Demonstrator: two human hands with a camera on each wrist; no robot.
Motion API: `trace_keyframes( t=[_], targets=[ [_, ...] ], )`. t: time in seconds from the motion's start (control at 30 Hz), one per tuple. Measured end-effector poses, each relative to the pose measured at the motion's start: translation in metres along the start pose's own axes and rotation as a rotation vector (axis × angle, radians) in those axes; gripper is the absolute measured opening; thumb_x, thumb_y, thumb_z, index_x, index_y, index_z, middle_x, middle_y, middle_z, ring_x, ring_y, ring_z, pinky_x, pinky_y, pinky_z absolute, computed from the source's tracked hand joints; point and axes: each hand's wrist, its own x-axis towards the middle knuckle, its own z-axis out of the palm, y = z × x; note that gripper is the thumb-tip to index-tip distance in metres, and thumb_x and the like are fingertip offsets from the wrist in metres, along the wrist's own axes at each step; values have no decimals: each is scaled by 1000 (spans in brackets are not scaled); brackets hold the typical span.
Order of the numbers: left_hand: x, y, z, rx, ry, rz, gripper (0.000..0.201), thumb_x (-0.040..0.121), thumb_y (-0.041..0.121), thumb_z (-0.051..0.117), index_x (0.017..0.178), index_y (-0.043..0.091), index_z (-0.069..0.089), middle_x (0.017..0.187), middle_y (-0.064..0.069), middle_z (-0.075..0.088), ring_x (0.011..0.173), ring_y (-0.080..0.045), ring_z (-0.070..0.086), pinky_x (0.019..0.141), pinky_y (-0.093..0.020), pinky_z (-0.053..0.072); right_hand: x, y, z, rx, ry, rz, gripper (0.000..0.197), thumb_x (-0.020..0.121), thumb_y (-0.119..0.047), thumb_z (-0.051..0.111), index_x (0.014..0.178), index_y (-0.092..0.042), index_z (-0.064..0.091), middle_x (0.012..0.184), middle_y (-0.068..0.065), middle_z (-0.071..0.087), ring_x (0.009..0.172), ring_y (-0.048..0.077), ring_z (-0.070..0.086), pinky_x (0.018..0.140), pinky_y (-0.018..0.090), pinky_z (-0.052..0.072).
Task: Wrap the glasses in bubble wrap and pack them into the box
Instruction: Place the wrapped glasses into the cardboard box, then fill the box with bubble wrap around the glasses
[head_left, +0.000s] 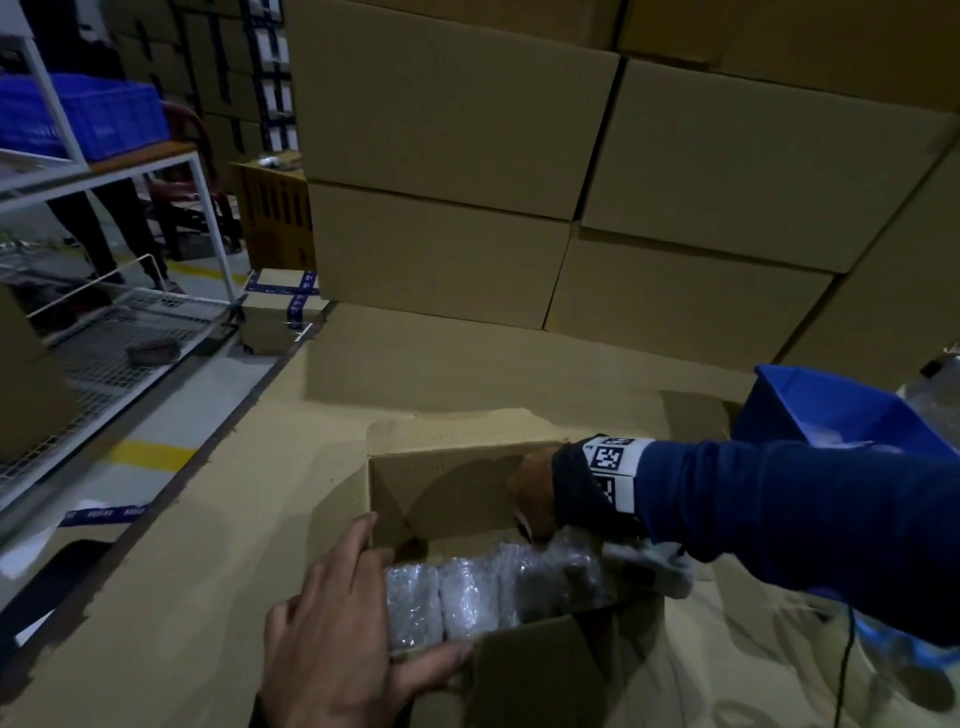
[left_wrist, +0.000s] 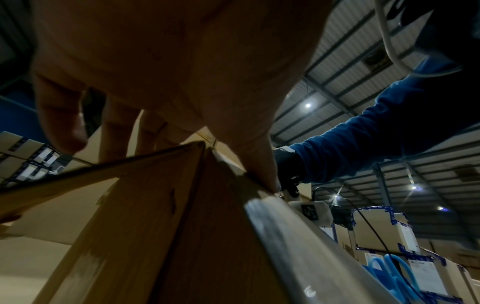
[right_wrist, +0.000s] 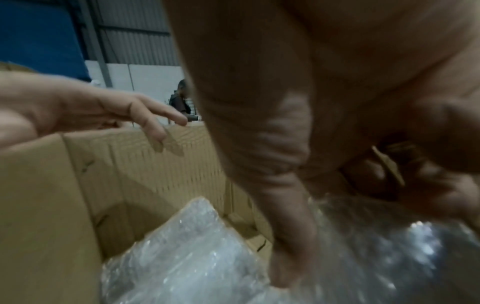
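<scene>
An open cardboard box (head_left: 447, 483) stands on the table near me. Several bubble-wrapped glasses (head_left: 415, 603) stand in a row along its near side. My left hand (head_left: 343, 597) rests on the box's near-left corner, fingers straight along the left wall and thumb along the near flap; the left wrist view shows the box corner (left_wrist: 161, 226) under the fingers. My right hand (head_left: 535, 493) reaches in at the right end and grips the rightmost wrapped glass (right_wrist: 376, 246), with its thumb (right_wrist: 285, 205) pressed down the wrap. The other fingers are blurred.
A blue bin (head_left: 831, 410) sits at the right behind my arm. Big stacked cartons (head_left: 441, 130) wall off the back. The table edge (head_left: 218, 447) runs along the left, with a wire trolley (head_left: 119, 332) beyond it. A black cable (head_left: 844, 665) hangs by my right sleeve.
</scene>
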Motion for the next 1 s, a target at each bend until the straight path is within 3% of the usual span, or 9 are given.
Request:
trace_keyframes(
  t=[0.1, 0.23, 0.33, 0.47, 0.6, 0.73, 0.83, 0.9, 1.0],
  targets=[
    [-1, -1, 0, -16, 8, -1, 121, 46, 96, 33, 148, 34, 17, 157, 19, -18, 146, -6, 10, 109, -34, 29, -7, -3, -2, 43, 52, 39, 52, 86, -38, 69, 123, -3, 57, 109, 10, 64, 98, 25, 61, 75, 33, 44],
    [-4, 1, -1, -24, 18, 4, 128, 36, 97, 24, 147, 33, 18, 158, 17, -17, 147, -8, 10, 113, -36, 28, -12, 3, -1, 97, 43, 17, 46, 86, -38, 69, 120, -7, 61, 103, 5, 64, 92, 20, 58, 79, 32, 46],
    [-4, -1, 1, -32, 50, 16, 114, 53, 96, 40, 147, 33, 20, 159, 16, -13, 147, -9, 12, 114, -38, 27, -15, 8, -5, 201, 76, 5, 47, 84, -41, 71, 117, -9, 64, 106, 6, 68, 96, 21, 61, 85, 34, 48],
    [-4, -2, 2, 2, 125, 37, 103, 63, 89, 51, 146, 35, 19, 159, 17, -6, 146, -9, 13, 113, -34, 27, -17, 14, -6, 366, 62, 35, 40, 80, -43, 74, 98, -7, 67, 77, 0, 63, 84, 23, 65, 86, 37, 54],
    [-1, -3, 3, 12, 193, 79, 95, 69, 85, 51, 145, 37, 22, 159, 17, 5, 145, -7, 15, 112, -33, 27, -32, 12, -3, 370, 232, 50, 35, 85, -36, 71, 105, -7, 66, 81, 0, 62, 79, 18, 58, 74, 29, 48],
    [3, 1, 1, 10, 226, 151, 82, 74, 81, 49, 141, 38, 29, 154, 19, 19, 141, -6, 23, 108, -32, 30, -51, 14, -5, 459, 397, 157, 35, 88, -37, 67, 103, -6, 66, 90, 6, 66, 79, 19, 62, 73, 27, 53],
    [5, 8, -4, -11, 251, 236, 82, 72, 84, 45, 138, 36, 36, 149, 18, 31, 136, -6, 32, 106, -31, 34, -83, 29, -6, 712, 607, 179, 20, 91, -26, 64, 100, -8, 67, 90, 5, 68, 78, 16, 63, 65, 24, 53],
    [3, 19, -10, -66, 256, 293, 92, 60, 91, 36, 130, 32, 48, 138, 15, 45, 127, -9, 43, 103, -33, 39, -108, 39, 3, 922, 748, 137, 10, 93, -16, 61, 97, -9, 66, 92, 7, 71, 79, 17, 67, 63, 22, 55],
    [-2, 47, -17, -122, 308, 379, 93, 55, 91, 34, 120, 29, 57, 121, 14, 55, 114, -11, 51, 96, -34, 43, -140, 45, 33, 1223, 872, 98, 15, 93, 0, 47, 96, -8, 60, 88, 9, 73, 71, 20, 70, 53, 22, 52]
  ],
)
